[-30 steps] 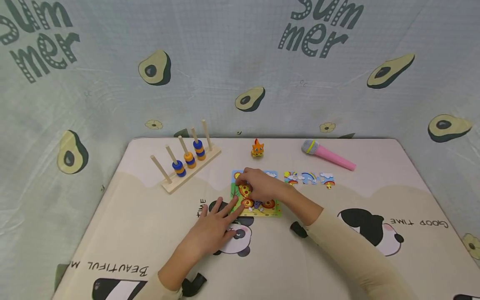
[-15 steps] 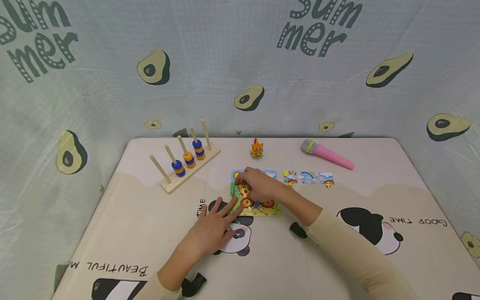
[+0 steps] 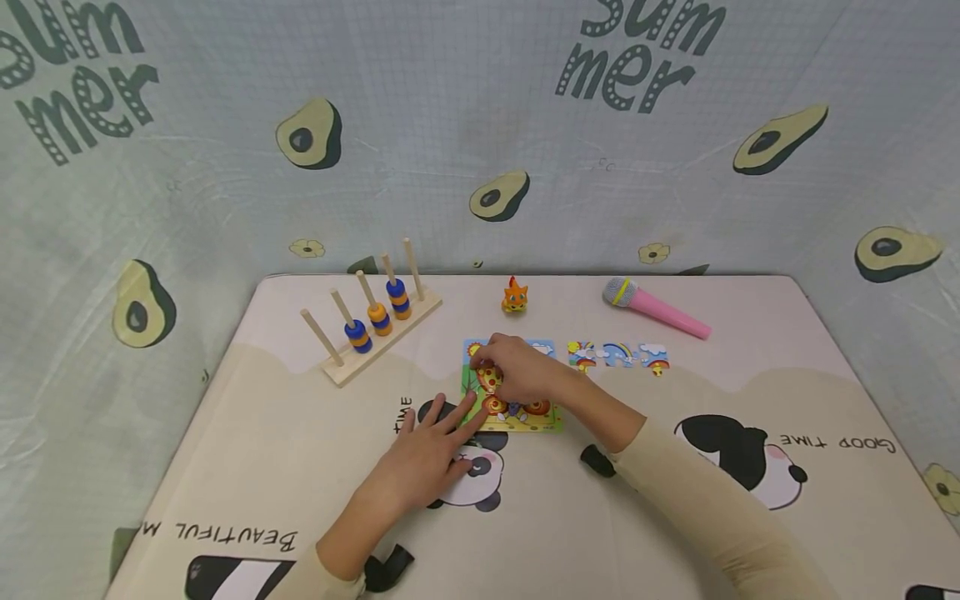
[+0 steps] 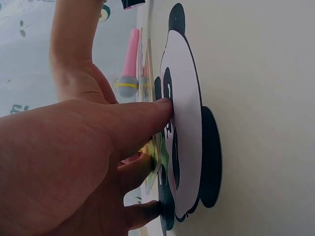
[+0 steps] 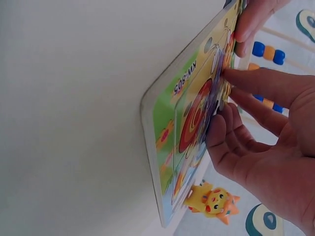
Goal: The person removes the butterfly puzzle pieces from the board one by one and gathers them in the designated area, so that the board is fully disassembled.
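A colourful jigsaw puzzle board (image 3: 553, 419) lies flat on the table, with a cartoon picture in its frame. My left hand (image 3: 420, 462) rests with fingers spread, its fingertips on the board's near left corner. Over the board bends my right hand (image 3: 525, 371). In the right wrist view, that hand's thumb (image 5: 261, 81) and forefinger come together low on a puzzle piece in the board, the other fingers curled; much of the piece is hidden. Right of the board lie three loose puzzle pieces: a sun one (image 3: 581, 353), a rainbow one (image 3: 618, 356) and a cloud one (image 3: 655, 358).
At the back left stands a wooden peg rack (image 3: 382, 340) with blue and orange rings. A small orange toy figure (image 3: 514, 297) is behind the board. Towards the back right lies a pink toy microphone (image 3: 660, 310). A printed cloth hangs behind the table.
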Demonstrator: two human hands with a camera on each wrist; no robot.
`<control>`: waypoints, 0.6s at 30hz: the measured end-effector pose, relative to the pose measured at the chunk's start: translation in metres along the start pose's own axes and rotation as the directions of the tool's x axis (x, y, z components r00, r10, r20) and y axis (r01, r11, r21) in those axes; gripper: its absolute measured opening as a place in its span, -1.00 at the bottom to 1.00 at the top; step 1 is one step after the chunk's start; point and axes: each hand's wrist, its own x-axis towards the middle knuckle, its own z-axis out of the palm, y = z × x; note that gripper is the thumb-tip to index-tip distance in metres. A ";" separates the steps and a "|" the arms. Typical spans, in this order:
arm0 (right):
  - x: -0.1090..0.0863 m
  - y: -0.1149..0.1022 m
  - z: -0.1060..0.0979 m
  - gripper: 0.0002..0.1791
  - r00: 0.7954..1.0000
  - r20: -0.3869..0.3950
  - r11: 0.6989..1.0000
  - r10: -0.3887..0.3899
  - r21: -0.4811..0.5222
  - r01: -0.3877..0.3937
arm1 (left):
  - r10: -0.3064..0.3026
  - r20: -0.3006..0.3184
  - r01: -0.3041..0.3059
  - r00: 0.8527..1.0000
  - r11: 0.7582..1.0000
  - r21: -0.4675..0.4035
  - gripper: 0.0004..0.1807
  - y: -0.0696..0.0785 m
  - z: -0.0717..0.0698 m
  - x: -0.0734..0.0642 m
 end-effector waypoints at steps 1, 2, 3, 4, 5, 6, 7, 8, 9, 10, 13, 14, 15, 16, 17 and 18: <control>0.000 0.000 0.000 -0.48 1.000 0.001 1.000 0.002 -0.001 -0.002 | 0.000 0.000 0.000 1.000 1.000 0.000 -0.30 0.000 0.000 0.000; 0.000 0.000 0.000 -0.49 1.000 0.001 1.000 0.003 -0.002 -0.003 | 0.000 0.000 0.000 1.000 1.000 0.002 -0.31 0.000 0.000 0.000; 0.001 0.000 -0.001 -0.50 1.000 0.000 1.000 0.001 -0.002 -0.001 | 0.000 -0.001 0.000 1.000 1.000 0.004 -0.31 0.000 0.000 0.000; 0.001 0.000 -0.001 -0.50 1.000 -0.003 1.000 -0.001 -0.003 0.001 | 0.000 -0.001 0.000 1.000 1.000 0.005 -0.31 0.000 0.000 0.000; 0.000 0.000 -0.001 -0.51 1.000 -0.005 1.000 -0.004 -0.004 0.004 | 0.001 -0.002 -0.001 1.000 1.000 0.008 -0.31 0.000 -0.001 0.000; 0.000 0.000 -0.001 -0.51 1.000 -0.009 1.000 -0.006 -0.006 0.006 | 0.001 -0.003 -0.001 1.000 1.000 0.010 -0.31 0.000 -0.001 0.000; 0.000 -0.001 -0.001 -0.51 1.000 -0.014 1.000 -0.008 -0.007 0.008 | 0.002 -0.004 -0.002 1.000 1.000 0.013 -0.31 0.000 -0.001 0.000; 0.000 -0.001 -0.001 -0.52 1.000 -0.019 1.000 -0.011 -0.009 0.010 | 0.002 -0.005 -0.002 1.000 1.000 0.015 -0.31 0.001 -0.001 0.000; 0.000 -0.001 -0.001 -0.52 1.000 -0.024 1.000 -0.012 -0.011 0.012 | 0.002 -0.005 -0.002 1.000 1.000 0.016 -0.31 0.001 -0.001 0.000; 0.000 -0.001 -0.001 -0.52 1.000 -0.029 1.000 -0.011 -0.012 0.010 | 0.003 -0.005 -0.002 1.000 1.000 0.016 -0.31 0.001 -0.001 0.000; 0.000 -0.002 0.000 -0.53 0.999 -0.038 1.000 -0.004 -0.013 0.004 | 0.003 -0.004 -0.002 1.000 1.000 0.011 -0.31 0.001 -0.001 0.000; 0.000 -0.002 0.000 -0.53 0.999 -0.039 1.000 -0.002 -0.010 0.001 | 0.002 -0.003 -0.002 1.000 1.000 0.009 -0.31 0.001 -0.001 0.000; 0.000 -0.002 0.000 -0.53 0.999 -0.041 1.000 0.002 -0.010 -0.002 | 0.002 -0.002 -0.002 1.000 1.000 0.006 -0.31 0.001 -0.001 0.000; 0.000 -0.002 0.001 -0.53 0.999 -0.043 1.000 0.006 -0.009 -0.006 | 0.002 -0.002 -0.002 1.000 1.000 0.005 -0.31 0.001 -0.001 0.000; 0.000 -0.002 0.001 -0.53 0.999 -0.044 1.000 0.010 -0.008 -0.011 | 0.003 -0.002 -0.003 1.000 1.000 0.005 -0.31 0.001 -0.001 0.000; 0.000 -0.002 0.001 -0.53 0.999 -0.045 1.000 0.015 -0.007 -0.015 | 0.003 -0.002 -0.003 1.000 1.000 0.004 -0.31 0.001 0.000 0.000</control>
